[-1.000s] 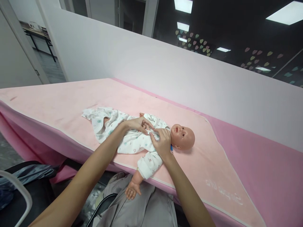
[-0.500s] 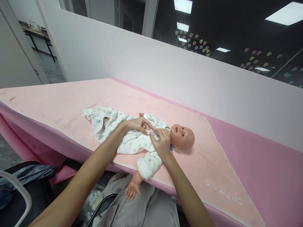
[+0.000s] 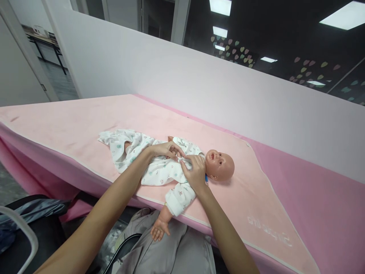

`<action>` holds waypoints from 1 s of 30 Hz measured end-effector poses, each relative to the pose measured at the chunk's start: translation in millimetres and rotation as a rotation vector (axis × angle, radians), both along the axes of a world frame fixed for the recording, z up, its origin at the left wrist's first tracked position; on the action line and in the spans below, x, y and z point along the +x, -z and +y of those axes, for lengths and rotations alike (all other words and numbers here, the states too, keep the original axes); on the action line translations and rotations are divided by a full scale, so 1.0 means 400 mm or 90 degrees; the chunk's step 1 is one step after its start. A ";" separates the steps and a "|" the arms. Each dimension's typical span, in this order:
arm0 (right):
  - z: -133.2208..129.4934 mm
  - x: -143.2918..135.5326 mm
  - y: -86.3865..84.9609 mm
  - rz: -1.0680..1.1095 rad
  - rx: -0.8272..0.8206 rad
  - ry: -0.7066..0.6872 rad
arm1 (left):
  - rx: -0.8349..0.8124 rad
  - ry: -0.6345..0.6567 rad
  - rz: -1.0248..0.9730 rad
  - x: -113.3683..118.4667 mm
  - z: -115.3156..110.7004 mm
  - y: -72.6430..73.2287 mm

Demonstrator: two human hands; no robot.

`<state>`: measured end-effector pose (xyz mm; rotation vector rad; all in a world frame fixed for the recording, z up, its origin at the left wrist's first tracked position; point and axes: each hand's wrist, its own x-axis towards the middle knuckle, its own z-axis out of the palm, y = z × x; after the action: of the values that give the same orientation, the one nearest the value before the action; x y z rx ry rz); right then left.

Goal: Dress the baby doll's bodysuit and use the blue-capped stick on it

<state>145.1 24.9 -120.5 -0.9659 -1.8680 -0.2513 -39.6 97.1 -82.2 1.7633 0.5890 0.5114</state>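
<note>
White patterned outfit (image 3: 161, 175) | worn by doll (image 3: 221, 166), beneath both hands (image 3: 196, 171) | hands pinching its front

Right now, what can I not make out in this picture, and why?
All in the head view:
Detail of the garment between left hand and right hand: too small, partly covered by fingers.
Blue thing by the doll's head: only a sliver shows past the right hand.
Mat lettering: too faint to read.
Bluish cloth: cut by the left edge.

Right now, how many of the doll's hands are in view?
2. The near doll hand extends past the near edge of the pink-covered table; the far doll hand, partly hidden, shows just beyond the person's left hand.
</note>
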 end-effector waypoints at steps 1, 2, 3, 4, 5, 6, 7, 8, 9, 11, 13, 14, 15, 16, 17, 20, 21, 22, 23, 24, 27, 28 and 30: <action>0.000 0.000 0.000 0.000 0.001 0.000 | 0.001 -0.001 0.000 0.000 0.001 0.001; 0.000 0.000 0.000 -0.001 0.002 0.000 | 0.003 -0.003 0.001 0.000 0.002 0.002; 0.000 0.000 0.000 -0.002 0.002 0.000 | 0.004 -0.007 0.003 0.000 0.002 0.002; 0.000 0.000 0.000 -0.003 0.001 -0.001 | 0.005 -0.010 0.005 0.000 0.003 0.003; 0.000 0.000 0.000 -0.003 0.000 -0.001 | 0.004 -0.013 0.006 0.000 0.002 0.003; 0.000 0.000 0.000 -0.003 -0.002 -0.002 | 0.002 -0.015 0.009 0.001 0.002 0.003; 0.000 -0.001 0.000 -0.004 -0.003 -0.002 | 0.000 -0.017 0.010 0.001 0.001 0.002; 0.000 -0.001 0.000 -0.004 -0.004 -0.002 | -0.002 -0.019 0.011 0.002 -0.001 0.001; 0.000 -0.001 -0.001 -0.005 -0.005 -0.002 | -0.004 -0.023 0.012 0.002 -0.002 0.000; 0.001 -0.001 -0.001 -0.006 -0.004 -0.002 | -0.007 -0.032 0.014 0.003 -0.004 -0.002; 0.001 -0.001 -0.001 -0.010 -0.005 0.003 | -0.005 -0.037 0.017 0.004 -0.004 -0.005; 0.001 -0.001 -0.001 -0.016 -0.006 0.006 | -0.002 -0.036 0.019 0.004 -0.004 -0.006; 0.001 -0.001 -0.001 -0.022 -0.007 0.010 | 0.001 -0.038 0.022 0.005 -0.005 -0.007; 0.002 -0.001 0.000 -0.028 -0.008 0.014 | 0.005 -0.047 0.026 0.005 -0.006 -0.008; 0.002 -0.002 0.000 -0.034 -0.008 0.019 | 0.010 -0.064 0.029 0.004 -0.010 -0.009; 0.003 -0.002 0.001 -0.039 0.001 0.031 | 0.045 -0.158 0.024 -0.005 -0.037 -0.008; 0.002 -0.002 0.001 -0.040 0.004 0.034 | 0.068 -0.200 0.015 -0.012 -0.052 -0.006; 0.001 -0.001 0.001 -0.040 0.006 0.035 | 0.095 -0.240 0.005 -0.021 -0.071 -0.002; -0.001 -0.001 0.000 -0.041 0.008 0.034 | 0.127 -0.281 -0.002 -0.032 -0.091 0.004; -0.003 -0.001 -0.002 -0.044 0.011 0.031 | 0.162 -0.322 -0.003 -0.045 -0.113 0.013; -0.010 -0.012 -0.011 -0.079 0.038 -0.003 | 0.273 -0.386 0.015 -0.080 -0.169 0.044; -0.012 -0.020 -0.016 -0.102 0.049 -0.019 | 0.304 -0.398 0.019 -0.088 -0.182 0.055; -0.011 -0.044 -0.026 -0.162 0.059 -0.047 | 0.355 -0.411 0.029 -0.097 -0.197 0.073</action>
<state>127.5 20.5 -110.2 -0.8301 -2.0990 -0.4293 -78.2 18.2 -111.5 2.0896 1.1416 1.1703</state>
